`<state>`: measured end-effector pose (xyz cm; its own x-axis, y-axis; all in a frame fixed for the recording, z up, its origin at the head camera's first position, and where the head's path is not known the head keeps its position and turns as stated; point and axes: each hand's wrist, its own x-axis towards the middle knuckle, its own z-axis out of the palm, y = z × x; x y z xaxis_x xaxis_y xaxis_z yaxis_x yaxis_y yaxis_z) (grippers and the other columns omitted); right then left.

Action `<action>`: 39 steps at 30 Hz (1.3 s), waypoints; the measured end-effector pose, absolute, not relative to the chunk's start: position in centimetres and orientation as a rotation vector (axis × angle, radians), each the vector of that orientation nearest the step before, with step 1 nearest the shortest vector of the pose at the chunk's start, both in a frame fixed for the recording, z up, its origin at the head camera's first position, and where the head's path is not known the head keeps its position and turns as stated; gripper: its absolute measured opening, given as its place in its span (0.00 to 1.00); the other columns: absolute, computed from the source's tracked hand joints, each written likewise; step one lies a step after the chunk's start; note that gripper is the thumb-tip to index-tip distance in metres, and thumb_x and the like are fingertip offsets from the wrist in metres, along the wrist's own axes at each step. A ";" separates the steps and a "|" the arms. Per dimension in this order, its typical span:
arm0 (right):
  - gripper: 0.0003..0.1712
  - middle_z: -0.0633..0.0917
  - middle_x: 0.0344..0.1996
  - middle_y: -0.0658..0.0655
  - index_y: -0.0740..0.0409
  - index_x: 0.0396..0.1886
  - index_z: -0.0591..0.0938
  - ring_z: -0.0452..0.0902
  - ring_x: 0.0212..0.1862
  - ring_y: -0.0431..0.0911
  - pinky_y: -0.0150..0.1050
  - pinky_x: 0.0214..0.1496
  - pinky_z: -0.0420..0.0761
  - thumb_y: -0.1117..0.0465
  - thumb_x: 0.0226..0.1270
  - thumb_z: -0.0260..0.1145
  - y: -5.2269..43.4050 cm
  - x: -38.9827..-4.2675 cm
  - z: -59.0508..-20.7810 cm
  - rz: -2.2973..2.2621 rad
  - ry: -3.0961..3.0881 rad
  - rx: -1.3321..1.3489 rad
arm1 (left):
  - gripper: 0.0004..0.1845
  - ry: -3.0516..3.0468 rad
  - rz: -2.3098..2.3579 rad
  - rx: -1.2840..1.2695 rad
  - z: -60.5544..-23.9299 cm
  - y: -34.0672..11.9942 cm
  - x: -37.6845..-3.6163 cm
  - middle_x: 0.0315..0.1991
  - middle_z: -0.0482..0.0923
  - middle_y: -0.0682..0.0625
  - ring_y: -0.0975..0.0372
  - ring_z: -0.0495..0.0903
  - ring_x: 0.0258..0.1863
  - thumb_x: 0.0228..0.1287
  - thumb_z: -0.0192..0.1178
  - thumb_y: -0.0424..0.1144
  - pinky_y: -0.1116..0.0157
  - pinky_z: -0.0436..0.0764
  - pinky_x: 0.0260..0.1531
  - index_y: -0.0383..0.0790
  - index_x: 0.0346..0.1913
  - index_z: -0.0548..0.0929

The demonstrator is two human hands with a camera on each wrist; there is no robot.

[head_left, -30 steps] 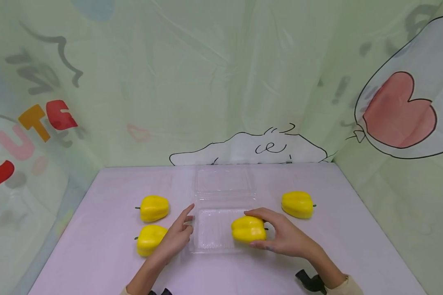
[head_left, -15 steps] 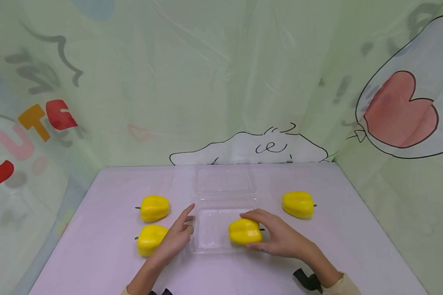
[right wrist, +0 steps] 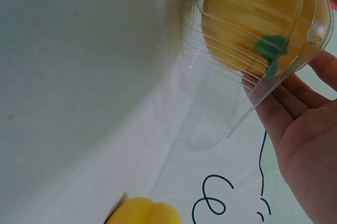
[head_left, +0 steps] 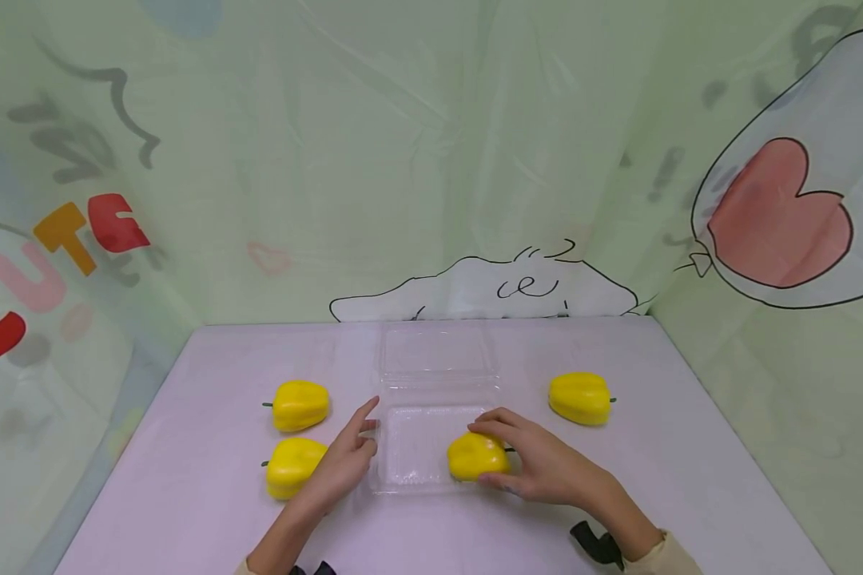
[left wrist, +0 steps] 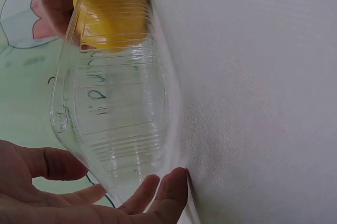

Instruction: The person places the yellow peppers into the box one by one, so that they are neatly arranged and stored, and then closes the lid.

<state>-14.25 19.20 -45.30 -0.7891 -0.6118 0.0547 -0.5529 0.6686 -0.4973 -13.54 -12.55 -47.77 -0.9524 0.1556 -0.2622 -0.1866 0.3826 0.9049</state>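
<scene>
A yellow bell pepper (head_left: 475,458) sits in the right part of a clear plastic clamshell box (head_left: 413,455), whose lid (head_left: 437,351) lies folded back behind it. My right hand (head_left: 550,463) grips this pepper between thumb and fingers from the stem side. Through the clear wall in the right wrist view, the pepper (right wrist: 242,19) shows its green stem (right wrist: 271,48). At the box's left side is my left hand (head_left: 345,459), fingers loosely extended. In the left wrist view, my left fingers (left wrist: 171,190) are right at the near end of the box (left wrist: 116,108).
Two more yellow peppers, one farther back (head_left: 300,406) and one nearer (head_left: 291,467), lie left of the box, the nearer partly behind my left hand. Another yellow pepper (head_left: 581,398) lies at the right. Patterned cloth walls (head_left: 431,160) border the white table (head_left: 223,511).
My right hand has moved the pepper slightly left and lower into the box. My left hand and the other peppers have stayed in place.
</scene>
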 end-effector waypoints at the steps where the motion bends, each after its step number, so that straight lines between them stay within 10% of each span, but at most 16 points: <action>1: 0.36 0.79 0.67 0.47 0.53 0.70 0.79 0.80 0.65 0.45 0.51 0.70 0.82 0.46 0.67 0.76 19.2 -14.2 -45.2 -0.764 2.761 -0.970 | 0.36 2.341 1.593 -0.028 -47.8 -12.6 -13.5 0.78 0.66 0.35 0.40 0.73 0.71 0.78 0.47 0.34 0.35 0.74 0.70 0.54 0.86 0.56; 39: 0.37 0.79 0.71 0.48 0.47 0.72 0.78 0.78 0.71 0.49 0.51 0.72 0.81 0.45 0.66 0.77 19.4 -14.0 -44.4 -0.752 2.819 -0.971 | 0.37 2.321 1.619 -0.042 -47.8 -12.8 -13.7 0.77 0.66 0.34 0.46 0.76 0.65 0.77 0.49 0.33 0.55 0.86 0.52 0.53 0.85 0.57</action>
<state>-13.97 19.35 -44.44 -0.7986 -0.5947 0.0928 -0.5619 0.6814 -0.4690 -13.74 -12.80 -47.84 -0.9516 0.1513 -0.2676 -0.1989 0.3609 0.9112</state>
